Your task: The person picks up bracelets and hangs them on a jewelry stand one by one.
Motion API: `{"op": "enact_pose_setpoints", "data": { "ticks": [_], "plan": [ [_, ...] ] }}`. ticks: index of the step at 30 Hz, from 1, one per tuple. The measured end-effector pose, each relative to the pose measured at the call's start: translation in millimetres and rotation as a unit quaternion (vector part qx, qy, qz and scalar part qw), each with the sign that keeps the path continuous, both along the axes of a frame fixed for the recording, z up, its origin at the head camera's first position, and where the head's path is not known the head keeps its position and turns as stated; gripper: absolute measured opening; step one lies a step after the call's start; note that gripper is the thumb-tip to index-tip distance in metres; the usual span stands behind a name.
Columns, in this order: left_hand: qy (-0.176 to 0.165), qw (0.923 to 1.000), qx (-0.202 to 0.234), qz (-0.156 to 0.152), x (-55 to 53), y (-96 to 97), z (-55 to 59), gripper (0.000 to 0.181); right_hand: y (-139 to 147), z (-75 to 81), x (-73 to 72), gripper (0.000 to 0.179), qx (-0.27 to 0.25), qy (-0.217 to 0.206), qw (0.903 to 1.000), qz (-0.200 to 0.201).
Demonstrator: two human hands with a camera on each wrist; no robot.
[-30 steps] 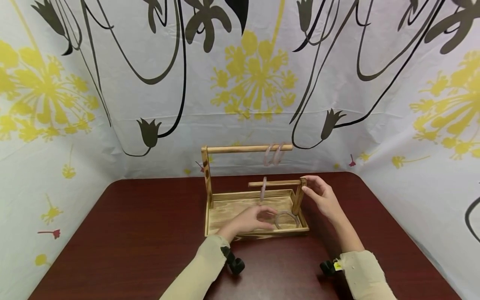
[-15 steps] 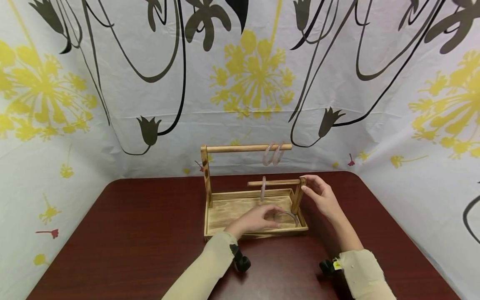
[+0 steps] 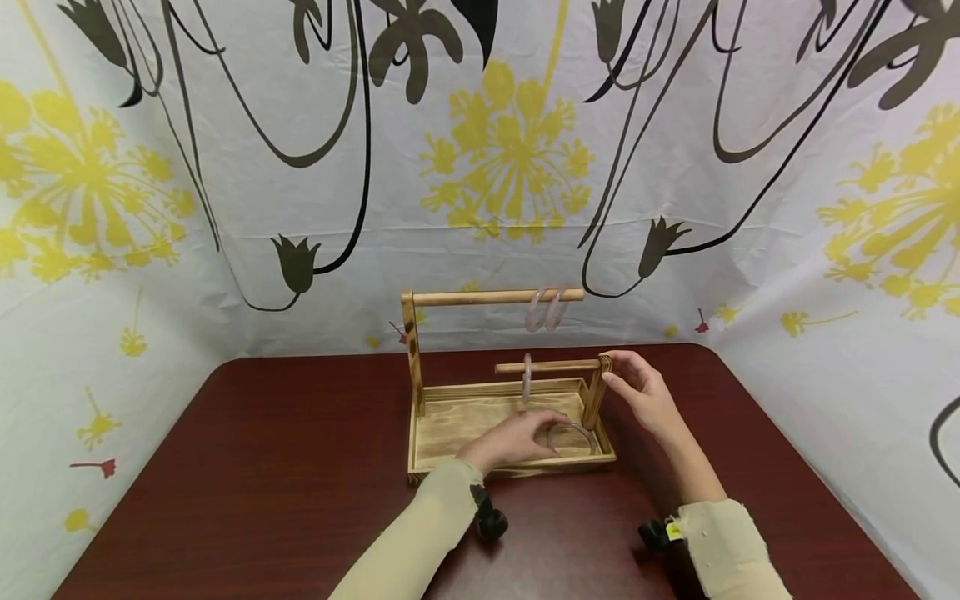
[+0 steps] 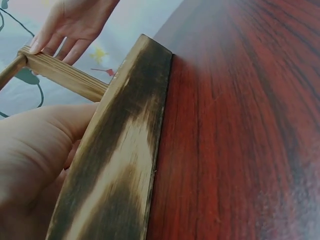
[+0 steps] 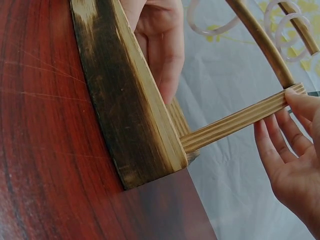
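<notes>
A wooden bangle stand [image 3: 450, 429] has a tray base, a taller left bar [image 3: 480, 297] and a lower right bar [image 3: 562, 366]. My left hand [image 3: 513, 437] reaches into the tray, its thumb and fingertips spread at the left edge of a clear bangle [image 3: 588, 432] lying there. The tray's front wall [image 4: 120, 155] partly hides those fingers in the left wrist view. My right hand [image 3: 642, 396] pinches the top of the short right post [image 5: 240, 116] between thumb and fingers. One pale bangle [image 3: 527, 383] hangs on the lower bar.
Two pinkish bangles [image 3: 555, 310] hang near the free end of the taller bar. The stand sits on a dark red wooden table [image 3: 300, 433], close to its back edge. Behind it hangs a white patterned curtain [image 3: 420, 183].
My left hand has moved right inside the tray, up to the bangle, and then slowed there. My right hand stays on the post, and the hanging bangles keep their places.
</notes>
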State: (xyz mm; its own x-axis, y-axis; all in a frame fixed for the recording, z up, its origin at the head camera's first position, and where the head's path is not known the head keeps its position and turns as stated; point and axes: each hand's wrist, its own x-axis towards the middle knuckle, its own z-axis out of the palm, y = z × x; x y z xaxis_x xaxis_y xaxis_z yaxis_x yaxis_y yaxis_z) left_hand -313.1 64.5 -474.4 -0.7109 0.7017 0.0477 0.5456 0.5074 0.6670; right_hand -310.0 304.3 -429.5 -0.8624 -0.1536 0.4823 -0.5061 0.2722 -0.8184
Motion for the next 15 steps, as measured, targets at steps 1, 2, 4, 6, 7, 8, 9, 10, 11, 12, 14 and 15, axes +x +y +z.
{"op": "enact_pose_setpoints", "data": {
  "ticks": [1,2,4,6,7,8,9,10,11,12,14,15],
  "plan": [
    [0.002,1.0000,-0.003,0.001,-0.3,0.8,-0.7,0.056,0,-0.1,0.1,0.029,0.000,0.001,1.0000,0.001],
    [0.008,0.9999,-0.008,0.001,-0.7,1.5,-1.6,0.057,1,-0.2,0.1,0.029,0.000,0.001,1.0000,0.002],
    [0.020,0.9997,-0.017,0.003,-1.0,3.4,-2.8,0.058,1,-0.1,0.5,0.029,-0.002,0.000,1.0000,0.004],
    [0.029,0.9992,-0.027,0.006,-0.5,5.2,-2.8,0.058,1,-0.2,0.7,0.029,-0.004,-0.001,1.0000,0.004],
    [0.035,0.9989,-0.032,0.007,-0.4,6.0,-2.8,0.058,1,-0.3,0.8,0.029,-0.004,-0.002,1.0000,0.005],
    [0.043,0.9983,-0.039,0.007,-0.1,6.8,-2.5,0.057,1,-0.3,1.0,0.029,-0.006,-0.002,1.0000,0.006],
    [0.047,0.9979,-0.043,0.007,0.4,7.6,-1.9,0.057,1,-0.1,1.3,0.029,-0.008,-0.002,0.9999,0.006],
    [0.051,0.9976,-0.047,0.007,0.9,8.3,-1.3,0.056,1,0.0,1.6,0.029,-0.009,-0.002,0.9999,0.007],
    [0.054,0.9973,-0.050,0.007,1.3,8.8,-0.7,0.056,2,0.1,1.6,0.029,-0.011,-0.001,0.9999,0.007],
    [0.057,0.9970,-0.052,0.007,1.7,9.3,-0.4,0.056,2,0.1,1.7,0.029,-0.012,-0.001,0.9999,0.008],
    [0.060,0.9966,-0.055,0.007,2.4,10.5,0.2,0.055,2,0.0,1.8,0.029,-0.015,0.000,0.9999,0.009],
    [0.061,0.9966,-0.056,0.008,2.7,11.1,0.4,0.055,3,-0.3,1.5,0.029,-0.015,0.000,0.9999,0.009]
  ]
}}
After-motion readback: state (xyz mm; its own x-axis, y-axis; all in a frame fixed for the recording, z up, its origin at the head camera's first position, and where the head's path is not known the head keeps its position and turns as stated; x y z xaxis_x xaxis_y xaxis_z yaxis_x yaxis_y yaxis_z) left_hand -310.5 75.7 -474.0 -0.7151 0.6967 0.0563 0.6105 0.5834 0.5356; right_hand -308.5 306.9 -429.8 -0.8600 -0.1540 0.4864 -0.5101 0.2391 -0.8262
